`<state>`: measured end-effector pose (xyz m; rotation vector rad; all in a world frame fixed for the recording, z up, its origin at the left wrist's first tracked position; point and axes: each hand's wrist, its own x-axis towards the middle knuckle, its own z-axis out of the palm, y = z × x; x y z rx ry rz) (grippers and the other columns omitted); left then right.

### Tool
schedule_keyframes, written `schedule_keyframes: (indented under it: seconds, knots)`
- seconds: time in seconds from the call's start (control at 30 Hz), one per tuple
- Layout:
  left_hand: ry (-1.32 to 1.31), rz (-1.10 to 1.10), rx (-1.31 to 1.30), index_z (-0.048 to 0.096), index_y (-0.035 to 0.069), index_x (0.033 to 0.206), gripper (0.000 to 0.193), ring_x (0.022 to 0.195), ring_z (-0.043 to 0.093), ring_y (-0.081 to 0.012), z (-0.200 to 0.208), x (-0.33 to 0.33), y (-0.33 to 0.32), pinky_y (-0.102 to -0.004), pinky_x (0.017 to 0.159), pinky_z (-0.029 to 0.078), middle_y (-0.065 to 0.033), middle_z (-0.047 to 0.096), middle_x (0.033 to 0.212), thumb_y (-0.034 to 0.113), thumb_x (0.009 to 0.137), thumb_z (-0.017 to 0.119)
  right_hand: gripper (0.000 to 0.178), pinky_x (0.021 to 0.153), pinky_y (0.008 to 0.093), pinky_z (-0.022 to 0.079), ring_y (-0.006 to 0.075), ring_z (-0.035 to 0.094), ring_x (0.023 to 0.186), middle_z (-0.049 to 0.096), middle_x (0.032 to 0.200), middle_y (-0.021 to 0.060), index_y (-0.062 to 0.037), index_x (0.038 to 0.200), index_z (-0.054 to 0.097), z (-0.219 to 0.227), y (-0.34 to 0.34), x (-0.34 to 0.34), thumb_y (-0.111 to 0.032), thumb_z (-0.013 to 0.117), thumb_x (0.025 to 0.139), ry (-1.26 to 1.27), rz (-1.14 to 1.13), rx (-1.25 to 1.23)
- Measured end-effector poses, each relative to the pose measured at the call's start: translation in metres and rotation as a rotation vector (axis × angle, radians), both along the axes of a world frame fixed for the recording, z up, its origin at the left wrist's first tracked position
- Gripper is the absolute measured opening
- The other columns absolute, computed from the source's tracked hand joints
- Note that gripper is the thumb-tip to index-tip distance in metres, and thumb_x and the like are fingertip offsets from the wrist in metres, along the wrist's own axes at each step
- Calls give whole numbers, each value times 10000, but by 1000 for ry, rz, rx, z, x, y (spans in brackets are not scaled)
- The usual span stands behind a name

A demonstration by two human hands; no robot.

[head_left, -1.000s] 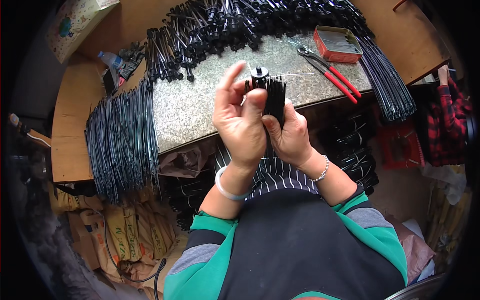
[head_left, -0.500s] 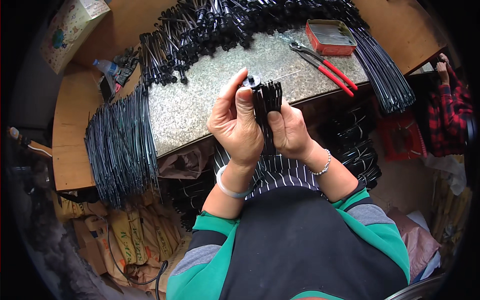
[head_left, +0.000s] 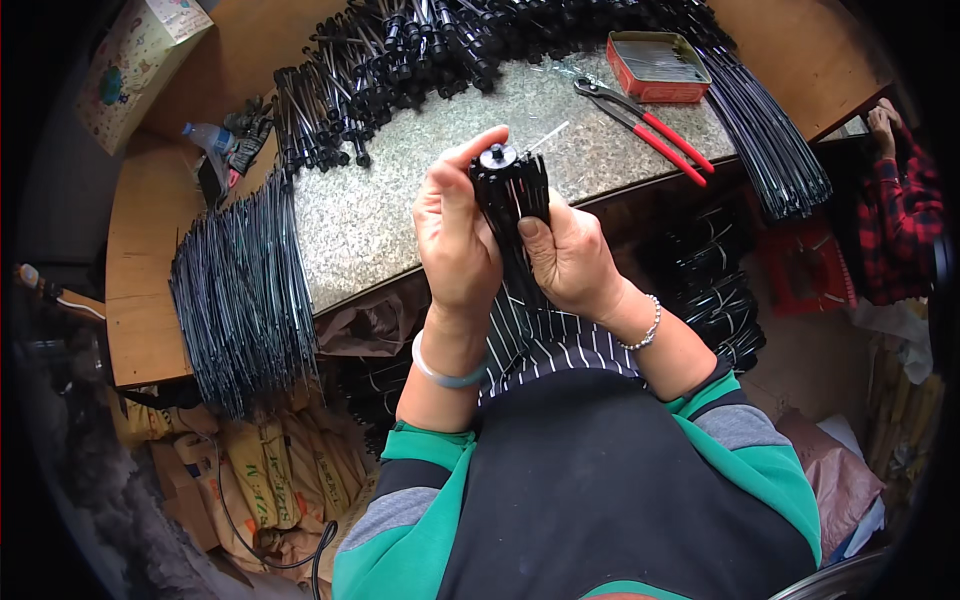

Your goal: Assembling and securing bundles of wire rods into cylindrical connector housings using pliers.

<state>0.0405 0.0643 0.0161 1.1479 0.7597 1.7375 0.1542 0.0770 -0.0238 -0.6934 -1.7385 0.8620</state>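
Note:
Both hands hold a bundle of black ribs, which looks like a folded umbrella frame (head_left: 515, 205), upright before my chest. A round grey disc (head_left: 497, 157) with a dark central pin caps its top. My left hand (head_left: 455, 235) cups the bundle's left side, index finger stretched behind the disc and thumb raised off it; its other fingers are hidden. My right hand (head_left: 578, 255) grips the ribs from the right, thumb pressed across their front. A thin pale wire (head_left: 548, 136) sticks out up and to the right beside the bundle's top.
On the speckled tabletop (head_left: 370, 225) lie red-handled pliers (head_left: 655, 135) and a red tin (head_left: 655, 90) of thin wires. Black shafts (head_left: 420, 45) are heaped at the back. Dark rods overhang the edge at left (head_left: 240, 290) and right (head_left: 770, 150). Another person's plaid sleeve (head_left: 900, 220) shows far right.
The bundle has shifted slightly left and turned, so the disc sits over more of the ribs. My left thumb has lifted off the disc. The wire now points more steeply up.

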Motion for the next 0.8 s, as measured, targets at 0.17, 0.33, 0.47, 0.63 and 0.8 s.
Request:
schedule_keyframes:
  seconds: [0.17, 0.33, 0.47, 0.63, 0.8]
  knots:
    - [-35, 155, -4, 505, -21, 1168, 340, 780, 546, -53, -1, 12, -4, -173, 677, 437, -33, 597, 917, 166, 893, 576, 241, 496, 337, 476, 293, 601, 569, 589, 684, 134, -17, 972, 549, 3, -2, 0, -179, 647, 822, -28, -157, 212]
    - [-177, 167, 25, 507, -16, 1161, 324, 779, 552, -64, 0, 18, -6, -186, 705, 447, -34, 596, 891, 152, 892, 573, 291, 607, 251, 500, 161, 624, 674, 647, 792, 109, 25, 1030, 565, 12, -6, 10, -103, 686, 797, 159, -119, 127]
    - [-145, 234, 57, 507, -18, 1160, 322, 756, 557, -69, -4, 18, -5, -185, 690, 452, -35, 599, 870, 158, 897, 564, 189, 601, 242, 499, 143, 626, 673, 652, 796, 123, 40, 969, 604, 18, -2, 9, -42, 657, 808, 101, -194, 367]
    - [-92, 185, 84, 514, -24, 1164, 338, 775, 554, -65, -12, 15, -7, -180, 711, 444, -34, 606, 898, 162, 890, 579, 121, 586, 247, 500, 153, 638, 660, 657, 778, 132, 47, 919, 628, 22, -9, 11, -1, 634, 808, 89, -210, 210]
    - [-101, 104, 47, 498, -32, 1183, 358, 794, 588, -92, -11, 15, -12, -209, 731, 473, -74, 622, 930, 181, 902, 557, 117, 580, 253, 502, 164, 645, 651, 659, 765, 132, 50, 916, 626, 22, -9, 14, 6, 628, 807, 87, -199, 180]
